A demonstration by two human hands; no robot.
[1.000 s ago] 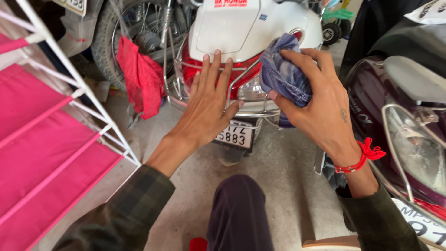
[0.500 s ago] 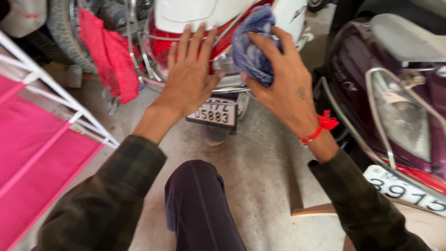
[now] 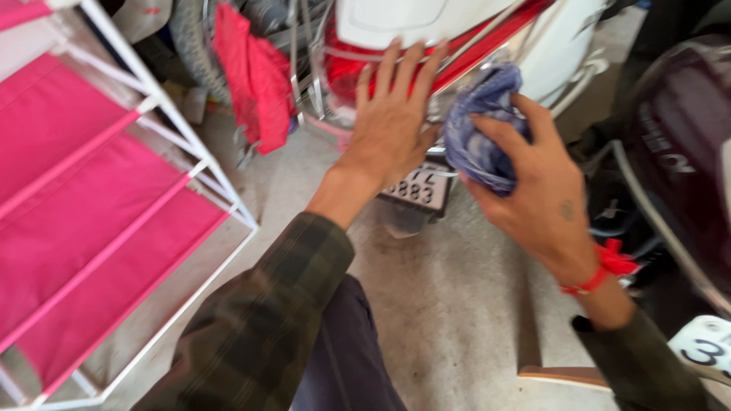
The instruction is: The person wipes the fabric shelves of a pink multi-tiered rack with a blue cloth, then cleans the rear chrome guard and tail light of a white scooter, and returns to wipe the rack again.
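The rear of a white scooter [image 3: 396,19] with a red tail light [image 3: 350,68] and a chrome guard fills the top middle of the head view. My left hand [image 3: 392,122] lies flat against that tail light, fingers spread and pointing up. My right hand [image 3: 533,190] holds a crumpled blue cloth [image 3: 480,137], which sits close to the right side of the tail light. A red thread is tied round my right wrist. The scooter's number plate [image 3: 420,187] shows just below my left hand. The picture is blurred.
A white-framed rack with pink fabric shelves [image 3: 84,198] stands at the left. A red cloth [image 3: 255,76] hangs from another two-wheeler at the top left. A dark maroon scooter [image 3: 678,152] stands close at the right. My knee [image 3: 343,350] is low in view above the concrete floor.
The view has swung, so the pink rack fills more of the left. My right hand with the blue cloth has moved lower beside the tail light. My left hand stays flat on it.
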